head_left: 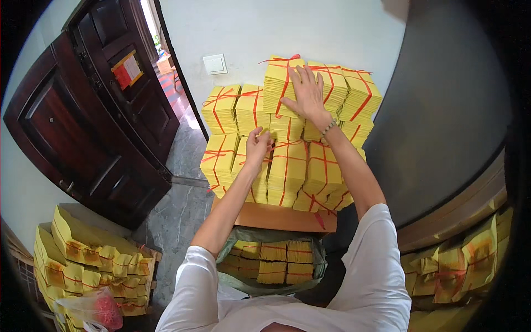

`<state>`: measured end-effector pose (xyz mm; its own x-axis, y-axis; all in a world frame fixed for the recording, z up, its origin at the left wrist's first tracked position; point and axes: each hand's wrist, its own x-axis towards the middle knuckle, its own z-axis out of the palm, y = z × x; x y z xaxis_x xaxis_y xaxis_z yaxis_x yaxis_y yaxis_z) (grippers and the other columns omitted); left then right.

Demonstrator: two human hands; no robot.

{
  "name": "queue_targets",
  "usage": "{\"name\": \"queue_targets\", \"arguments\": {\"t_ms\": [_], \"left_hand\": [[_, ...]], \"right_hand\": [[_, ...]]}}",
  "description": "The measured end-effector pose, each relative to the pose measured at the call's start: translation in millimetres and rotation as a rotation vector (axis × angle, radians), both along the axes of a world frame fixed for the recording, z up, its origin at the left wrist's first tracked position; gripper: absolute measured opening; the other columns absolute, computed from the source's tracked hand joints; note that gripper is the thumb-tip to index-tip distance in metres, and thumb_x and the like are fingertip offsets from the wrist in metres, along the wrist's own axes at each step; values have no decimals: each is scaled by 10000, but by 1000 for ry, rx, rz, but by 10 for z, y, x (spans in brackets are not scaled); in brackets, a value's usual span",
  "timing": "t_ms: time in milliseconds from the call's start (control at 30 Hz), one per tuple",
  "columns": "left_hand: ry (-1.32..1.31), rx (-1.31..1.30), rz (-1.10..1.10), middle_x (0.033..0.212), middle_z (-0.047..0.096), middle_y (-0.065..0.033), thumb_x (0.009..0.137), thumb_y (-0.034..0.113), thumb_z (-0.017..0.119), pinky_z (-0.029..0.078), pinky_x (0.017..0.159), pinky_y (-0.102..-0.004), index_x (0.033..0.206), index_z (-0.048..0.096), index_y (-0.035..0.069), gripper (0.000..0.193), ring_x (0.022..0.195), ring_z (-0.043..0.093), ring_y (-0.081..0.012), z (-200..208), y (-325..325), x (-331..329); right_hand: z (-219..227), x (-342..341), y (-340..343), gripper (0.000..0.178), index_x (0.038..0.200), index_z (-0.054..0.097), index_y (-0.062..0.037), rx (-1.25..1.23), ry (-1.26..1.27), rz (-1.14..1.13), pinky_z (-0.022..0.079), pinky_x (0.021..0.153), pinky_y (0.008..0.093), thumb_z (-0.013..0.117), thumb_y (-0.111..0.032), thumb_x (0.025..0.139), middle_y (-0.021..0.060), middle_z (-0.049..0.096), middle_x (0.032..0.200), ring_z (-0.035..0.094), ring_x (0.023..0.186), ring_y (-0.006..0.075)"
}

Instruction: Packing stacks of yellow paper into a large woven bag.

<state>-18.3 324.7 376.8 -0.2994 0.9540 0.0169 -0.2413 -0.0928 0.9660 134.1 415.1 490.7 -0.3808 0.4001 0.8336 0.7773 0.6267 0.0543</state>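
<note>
Bundles of yellow paper tied with red ribbon are piled against the wall in front of me. My right hand [307, 93] lies with spread fingers against the tall yellow paper bundle [275, 88] at the top of the pile. Its thumb rests on that bundle's side, and a beaded bracelet circles the wrist. Lower and further left, my left hand [258, 146] has its fingers loosely curved and apart, close to the front row of bundles, such as the middle bundle [286, 171]. I cannot make out anything held in it.
A brown wooden table [276, 216] carries the pile. Below it, a green sack [319, 255] holds more bundles. Yellow paper stacks [83, 249] stand at the lower left beside a plastic bag with red string [107, 310]; others [451, 271] are at the lower right. A dark door [83, 127] stands ajar.
</note>
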Motion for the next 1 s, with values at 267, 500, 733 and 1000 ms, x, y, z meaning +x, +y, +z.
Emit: {"name": "queue_targets", "arguments": {"t_ms": [267, 500, 733, 1000], "left_hand": [[-332, -72, -154, 1293, 311, -115, 705, 560, 700, 383, 892, -398, 1365, 186, 71, 969, 1084, 381, -230, 148, 476, -84], [-502, 72, -223, 1262, 254, -140, 639, 604, 730, 420, 861, -357, 1361, 254, 175, 966, 1031, 370, -230, 213, 741, 88], [-637, 78, -174, 1355, 224, -108, 668, 483, 756, 383, 920, -421, 1327, 242, 172, 892, 1111, 354, -273, 103, 756, 55], [-702, 297, -173, 1218, 411, -50, 782, 407, 655, 370, 943, -399, 1220, 430, 145, 558, 1082, 426, -243, 133, 454, 144]], "right_hand": [[-452, -135, -19, 647, 1273, 455, -141, 0, -57, -45, 230, 1021, 501, 715, -218, 686, 80, 457, 1250, 340, 1246, 277], [-777, -160, -52, 547, 1262, 489, -182, 173, 47, -97, 235, 1017, 435, 604, -82, 736, 40, 432, 1269, 354, 1232, 244], [-894, -161, -355, 519, 1277, 479, -162, 142, 40, 62, 241, 1018, 425, 601, -128, 773, 52, 398, 1313, 326, 1253, 268], [-800, -85, -451, 807, 1329, 297, 19, -23, 596, 285, 269, 990, 460, 724, -311, 729, 224, 325, 1265, 345, 1179, 362]]}}
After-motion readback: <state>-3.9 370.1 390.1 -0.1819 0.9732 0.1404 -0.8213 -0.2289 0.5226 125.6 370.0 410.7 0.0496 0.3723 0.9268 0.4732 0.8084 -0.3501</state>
